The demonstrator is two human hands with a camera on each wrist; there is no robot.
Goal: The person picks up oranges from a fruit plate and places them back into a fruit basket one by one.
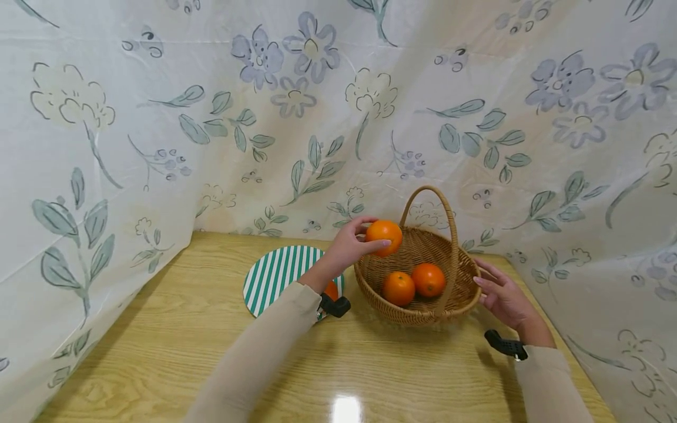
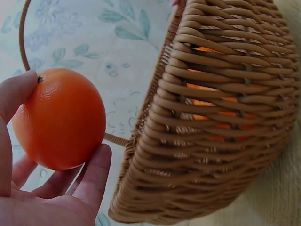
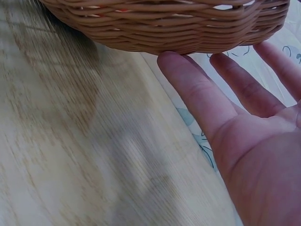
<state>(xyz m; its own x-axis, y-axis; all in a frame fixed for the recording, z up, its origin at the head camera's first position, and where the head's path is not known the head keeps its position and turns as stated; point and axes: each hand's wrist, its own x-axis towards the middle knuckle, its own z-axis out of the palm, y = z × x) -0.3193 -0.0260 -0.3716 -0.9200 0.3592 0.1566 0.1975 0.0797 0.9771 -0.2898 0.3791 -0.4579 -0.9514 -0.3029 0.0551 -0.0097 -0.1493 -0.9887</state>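
Observation:
My left hand (image 1: pixel 351 244) grips an orange (image 1: pixel 384 237) between thumb and fingers, above the left rim of a wicker basket (image 1: pixel 407 317). In the left wrist view the orange (image 2: pixel 61 120) has a small green stem spot beside the thumb. Two more oranges lie in the basket, a left one (image 1: pixel 399 288) and a right one (image 1: pixel 429 279). My right hand (image 1: pixel 505 296) touches the basket's right rim with fairly straight fingertips. The right wrist view shows those fingers (image 3: pixel 197 89) against the woven side (image 3: pixel 164 33).
Left of the basket lies a round green-and-white striped mat (image 1: pixel 282 273). Another orange (image 1: pixel 331 290) on it is partly hidden by my left wrist. The basket's tall handle (image 1: pixel 452 235) arches over it. Floral cloth (image 1: pixel 317 147) hangs behind the wooden table (image 1: pixel 174 329).

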